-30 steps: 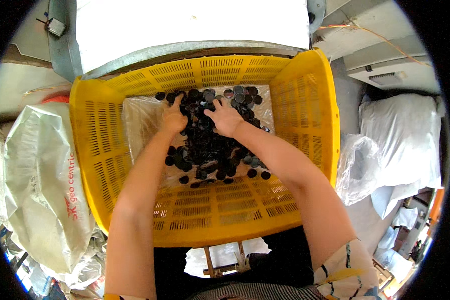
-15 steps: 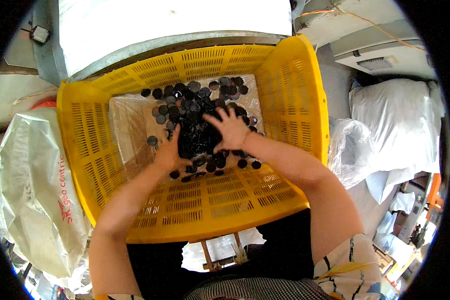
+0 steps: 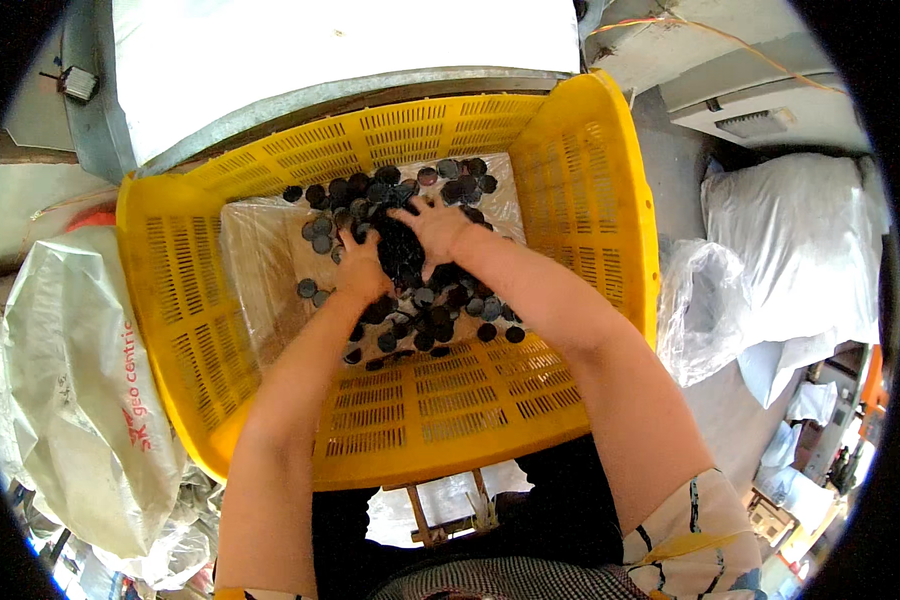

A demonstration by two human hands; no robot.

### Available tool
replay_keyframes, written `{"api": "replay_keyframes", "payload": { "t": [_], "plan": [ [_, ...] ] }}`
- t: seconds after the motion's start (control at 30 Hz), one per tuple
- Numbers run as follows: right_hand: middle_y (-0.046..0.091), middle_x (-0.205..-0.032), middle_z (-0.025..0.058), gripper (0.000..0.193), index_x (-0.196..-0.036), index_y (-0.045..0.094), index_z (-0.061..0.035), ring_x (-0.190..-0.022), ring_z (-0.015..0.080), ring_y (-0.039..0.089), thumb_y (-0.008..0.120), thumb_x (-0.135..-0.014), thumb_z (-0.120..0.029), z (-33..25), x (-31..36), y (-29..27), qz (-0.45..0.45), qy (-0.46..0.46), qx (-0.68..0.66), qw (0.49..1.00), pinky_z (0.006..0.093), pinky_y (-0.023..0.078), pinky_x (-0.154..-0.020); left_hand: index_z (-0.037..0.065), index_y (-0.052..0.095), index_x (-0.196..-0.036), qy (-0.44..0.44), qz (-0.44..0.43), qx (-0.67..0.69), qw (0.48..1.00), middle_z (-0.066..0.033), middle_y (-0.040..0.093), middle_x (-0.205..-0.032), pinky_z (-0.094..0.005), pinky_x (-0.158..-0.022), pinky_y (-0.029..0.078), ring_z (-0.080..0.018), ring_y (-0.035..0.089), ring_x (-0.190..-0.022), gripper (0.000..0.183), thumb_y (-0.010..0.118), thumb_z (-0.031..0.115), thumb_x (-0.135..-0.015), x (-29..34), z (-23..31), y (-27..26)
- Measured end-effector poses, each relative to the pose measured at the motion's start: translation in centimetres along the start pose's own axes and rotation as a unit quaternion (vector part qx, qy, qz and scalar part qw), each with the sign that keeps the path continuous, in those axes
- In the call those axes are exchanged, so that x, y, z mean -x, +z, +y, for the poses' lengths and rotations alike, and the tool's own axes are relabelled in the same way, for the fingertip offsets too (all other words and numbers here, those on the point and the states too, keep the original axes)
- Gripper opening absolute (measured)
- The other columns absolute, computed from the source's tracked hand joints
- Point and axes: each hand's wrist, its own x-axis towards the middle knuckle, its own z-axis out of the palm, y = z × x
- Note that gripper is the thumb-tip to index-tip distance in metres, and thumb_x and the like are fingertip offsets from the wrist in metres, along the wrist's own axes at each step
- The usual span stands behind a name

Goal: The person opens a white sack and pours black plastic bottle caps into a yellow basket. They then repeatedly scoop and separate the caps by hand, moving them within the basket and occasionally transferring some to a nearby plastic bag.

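A yellow slotted plastic crate [image 3: 430, 450] stands before me, and both hands reach down into it. Between them is a black, crinkled bundle [image 3: 401, 250], perhaps plastic film; its exact kind is unclear. My left hand [image 3: 363, 268] presses its near left side, fingers curved against it. From the right, my right hand [image 3: 436, 232] grips the bundle with fingers spread over its top and thumb lower down. Many small dark round discs [image 3: 435, 322] lie loose around and under the bundle. They rest on a flat brown board [image 3: 275, 260] covered with clear film, on the crate's floor.
Beyond the crate is a bright white surface [image 3: 340, 70] with a metal edge. A large whitish sack [image 3: 80, 390] stands at the left. On the right are clear plastic film [image 3: 700, 310] and a stuffed white sack [image 3: 790, 250]. A wooden stool [image 3: 425, 515] shows below the crate.
Both hands have come closer together around the black bundle, which looks narrower and sits slightly farther away. My left hand has moved right and away from me. More discs show on the near side.
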Motion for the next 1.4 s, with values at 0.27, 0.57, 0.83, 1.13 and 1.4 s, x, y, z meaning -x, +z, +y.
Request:
{"api": "replay_keyframes", "payload": {
  "t": [0.27,0.57,0.83,1.13,1.4],
  "plan": [
    [0.039,-0.129,0.0215,0.051,-0.121,0.048,-0.0106,-0.114,0.0412,0.044,0.056,-0.073,0.005,1.6,1.9,4.1,0.173,-0.074,-0.158,0.969,0.0425,0.047,-0.086,0.006,0.056,-0.114,0.07,0.087,0.126,0.986,-0.0205,0.032,-0.125,-0.0429,-0.081,0.05,-0.0374,0.05,-0.103,0.057,0.077,0.004,-0.061,4.5,-1.0,-1.4],
    [0.054,-0.106,0.0084,0.049,-0.128,0.04,-0.0023,-0.088,0.017,0.057,0.05,-0.081,0.005,-0.2,9.5,-4.9,0.088,-0.168,-0.615,0.765,0.0291,0.049,-0.07,0.003,0.037,-0.128,0.007,-0.071,0.627,0.776,-0.0095,0.056,-0.097,-0.0352,-0.072,0.048,-0.0224,0.058,-0.079,0.063,0.068,-0.001,-0.074,11.5,2.4,-11.6],
    [0.052,-0.089,-0.0006,0.039,-0.124,0.047,-0.0059,-0.073,0.0082,0.047,0.051,-0.087,-0.016,-5.4,18.8,-12.7,0.044,-0.189,-0.718,0.669,0.0223,0.041,-0.064,0.006,0.022,-0.14,0.165,-0.164,0.726,0.647,-0.0096,0.056,-0.114,-0.0451,-0.08,0.047,-0.0239,0.057,-0.1,0.067,0.059,0.009,-0.084,18.8,4.4,-20.4],
    [0.053,-0.083,0.0047,0.023,-0.107,0.057,0.0001,-0.058,0.008,0.04,0.051,-0.089,-0.011,-11.3,25.4,-14.7,0.143,-0.256,-0.726,0.622,0.0214,0.03,-0.047,0.015,0.055,-0.113,0.158,-0.047,0.768,0.619,-0.0022,0.063,-0.102,-0.0339,-0.072,0.046,-0.017,0.058,-0.088,0.034,0.043,0.037,-0.09,28.1,5.7,-23.9],
    [0.054,-0.08,0.0025,0.031,-0.107,0.059,0.0025,-0.059,0.005,0.038,0.061,-0.087,-0.021,-13.1,28.6,-12.8,0.235,-0.229,-0.723,0.608,0.0202,0.026,-0.047,0.007,0.053,-0.11,0.176,-0.021,0.827,0.534,-0.0084,0.063,-0.098,-0.0355,-0.077,0.045,-0.0213,0.058,-0.083,0.033,0.042,0.03,-0.089,32.1,4.3,-22.7]
  ]
}}
